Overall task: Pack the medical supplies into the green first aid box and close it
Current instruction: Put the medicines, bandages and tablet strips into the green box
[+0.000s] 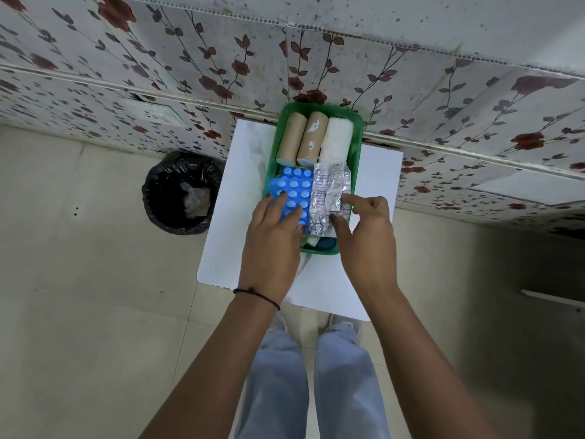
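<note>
The green first aid box [356,172] lies open on a white table [228,217] against the wall. At its far end lie two tan bandage rolls [302,139] and a white gauze roll [337,139]. Blue blister packs of tablets [296,188] fill the near left part, and a silver foil strip [329,191] lies on the near right. My left hand [272,242] rests flat on the blue packs with fingers spread. My right hand [367,236] pinches the near edge of the silver foil strip. The box lid is not in view.
A bin lined with a black bag [182,191] stands on the floor left of the table. A floral-papered wall [190,58] runs behind the table. My legs [310,384] are below the near table edge.
</note>
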